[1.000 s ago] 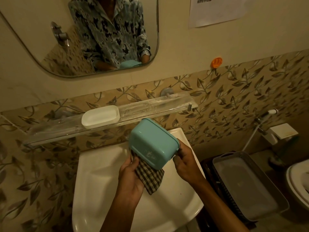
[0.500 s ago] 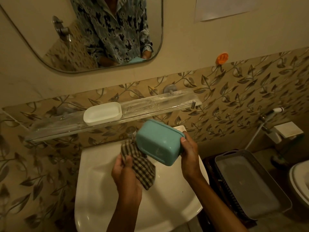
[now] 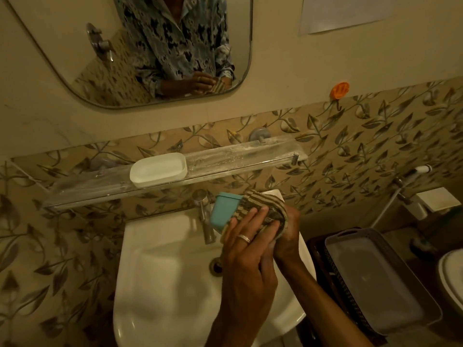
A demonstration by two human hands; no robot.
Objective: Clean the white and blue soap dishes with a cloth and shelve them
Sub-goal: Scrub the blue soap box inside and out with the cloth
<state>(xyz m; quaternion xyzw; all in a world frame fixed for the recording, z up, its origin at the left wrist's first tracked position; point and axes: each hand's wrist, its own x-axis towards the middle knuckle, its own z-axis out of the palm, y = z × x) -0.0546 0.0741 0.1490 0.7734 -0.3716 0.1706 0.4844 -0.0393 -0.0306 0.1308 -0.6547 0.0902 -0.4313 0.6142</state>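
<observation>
The blue soap dish (image 3: 223, 211) is held over the white sink (image 3: 160, 284), near the tap. A checked cloth (image 3: 263, 204) is draped over its right half. My left hand (image 3: 250, 249), with a ring on one finger, presses the cloth against the dish from the front. My right hand (image 3: 288, 234) grips the dish from the right, mostly hidden behind the left hand and the cloth. The white soap dish (image 3: 158, 169) sits on the clear glass shelf (image 3: 240, 161), left of its middle.
A metal tap (image 3: 204, 216) stands just left of the blue dish. A mirror (image 3: 140, 46) hangs above the shelf. A grey tray on a dark basket (image 3: 370, 279) is to the right of the sink. A toilet rim (image 3: 451, 284) shows at the far right.
My left hand has brought the cloth up and over the blue dish, which has turned so that only its left end shows. Both hands have shifted right and closer together.
</observation>
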